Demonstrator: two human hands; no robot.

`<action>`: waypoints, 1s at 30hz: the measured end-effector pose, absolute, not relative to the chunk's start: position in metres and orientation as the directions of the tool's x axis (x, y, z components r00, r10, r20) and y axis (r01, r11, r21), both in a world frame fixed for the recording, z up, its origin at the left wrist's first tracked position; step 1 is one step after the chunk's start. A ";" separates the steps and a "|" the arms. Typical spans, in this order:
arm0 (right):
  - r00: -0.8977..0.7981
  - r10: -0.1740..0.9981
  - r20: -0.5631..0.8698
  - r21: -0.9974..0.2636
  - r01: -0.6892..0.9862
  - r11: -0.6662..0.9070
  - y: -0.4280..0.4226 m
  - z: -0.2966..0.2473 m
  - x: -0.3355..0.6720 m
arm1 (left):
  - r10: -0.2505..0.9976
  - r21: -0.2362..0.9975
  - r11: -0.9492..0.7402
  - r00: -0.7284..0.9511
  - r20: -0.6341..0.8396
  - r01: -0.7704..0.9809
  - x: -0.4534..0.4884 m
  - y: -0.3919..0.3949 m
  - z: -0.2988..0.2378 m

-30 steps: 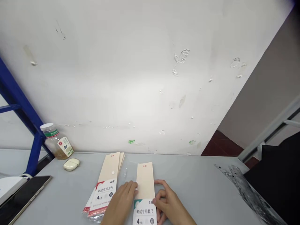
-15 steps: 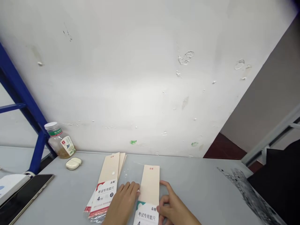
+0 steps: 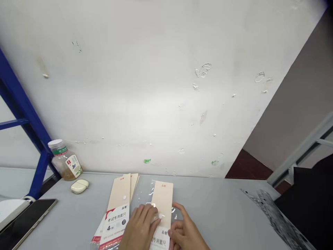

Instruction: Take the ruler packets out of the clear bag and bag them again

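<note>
A long cream card (image 3: 162,201) with a white printed end lies on the grey table (image 3: 213,208), partly inside a clear plastic sleeve (image 3: 145,194). My left hand (image 3: 142,227) rests on its left edge, fingers curled and pressing the sleeve and card. My right hand (image 3: 186,232) pinches the card's right edge near the printed end. Just left of them lies a stack of similar bagged cards (image 3: 118,208) with red-and-white labels.
At the back left a clear bottle with a white cap (image 3: 63,159) stands beside a blue frame (image 3: 23,114), with a small cream case (image 3: 79,186) in front of it. A dark tablet (image 3: 26,222) lies at the left edge. Crinkled plastic (image 3: 273,215) and a black object (image 3: 309,194) are on the right.
The card has slid back toward me and deeper into the clear sleeve. My left hand has moved onto its left edge. The view has shifted slightly.
</note>
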State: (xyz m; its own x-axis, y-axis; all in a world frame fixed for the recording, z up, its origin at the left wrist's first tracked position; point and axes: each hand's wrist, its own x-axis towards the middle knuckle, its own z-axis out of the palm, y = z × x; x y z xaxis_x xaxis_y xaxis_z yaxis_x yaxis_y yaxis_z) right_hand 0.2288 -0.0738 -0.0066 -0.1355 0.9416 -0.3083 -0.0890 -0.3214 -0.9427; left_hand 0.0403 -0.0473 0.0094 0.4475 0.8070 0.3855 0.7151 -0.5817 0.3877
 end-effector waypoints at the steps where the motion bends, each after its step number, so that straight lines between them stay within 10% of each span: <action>1: -0.137 0.948 -0.286 -0.948 -0.102 -0.300 -0.073 -0.005 0.233 | 0.832 0.457 -0.547 0.392 0.394 0.702 0.039 -0.047 0.012; 6: -0.164 0.959 -0.231 -0.954 -0.157 -0.256 -0.071 0.005 0.247 | 0.964 0.842 -0.241 0.218 0.152 0.483 0.032 -0.043 0.026; 11: -0.196 0.953 -0.231 -0.949 -0.169 -0.265 -0.072 0.007 0.243 | 0.942 0.974 -0.005 0.326 -0.072 0.228 0.034 -0.043 0.032; 20: -0.248 0.958 -0.143 -0.968 -0.167 -0.187 -0.072 0.003 0.237 | 0.937 0.984 0.006 0.342 -0.067 0.176 0.026 -0.039 0.032; 30: -0.046 0.989 -0.139 -0.990 0.019 -0.138 -0.069 -0.001 0.244 | 0.989 0.656 0.019 -0.110 0.098 0.754 -0.042 -0.006 0.036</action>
